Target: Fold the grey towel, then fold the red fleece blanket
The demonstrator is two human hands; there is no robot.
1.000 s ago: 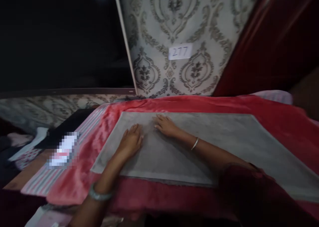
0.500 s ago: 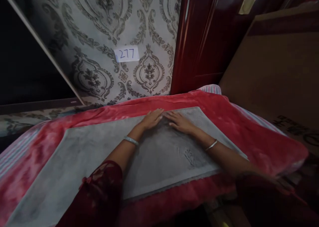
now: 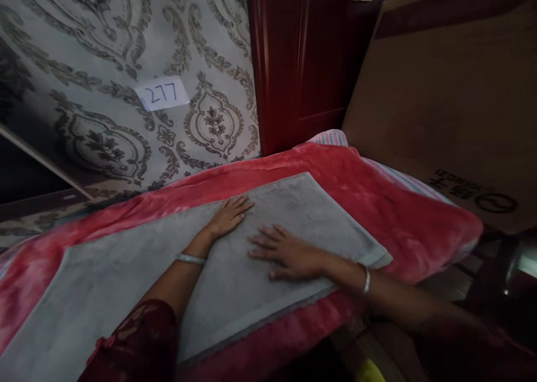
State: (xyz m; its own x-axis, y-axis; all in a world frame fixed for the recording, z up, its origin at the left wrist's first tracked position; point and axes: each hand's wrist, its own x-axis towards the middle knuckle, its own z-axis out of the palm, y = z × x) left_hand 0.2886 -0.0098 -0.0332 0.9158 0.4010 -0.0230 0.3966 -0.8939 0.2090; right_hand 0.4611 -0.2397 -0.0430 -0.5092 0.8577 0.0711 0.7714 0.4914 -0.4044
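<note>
Cloth flat, right hand now drawn nearside of left hand, both spread, gripping nothing; work seemingly shifting nearer.

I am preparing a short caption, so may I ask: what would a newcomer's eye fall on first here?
Probably the red blanket, with the grey cloth spread on top. The left hand lies near the cloth's far edge, and the right hand is spread farther right. Behind, a white paper marked 277 stands out on the patterned wall.
</note>
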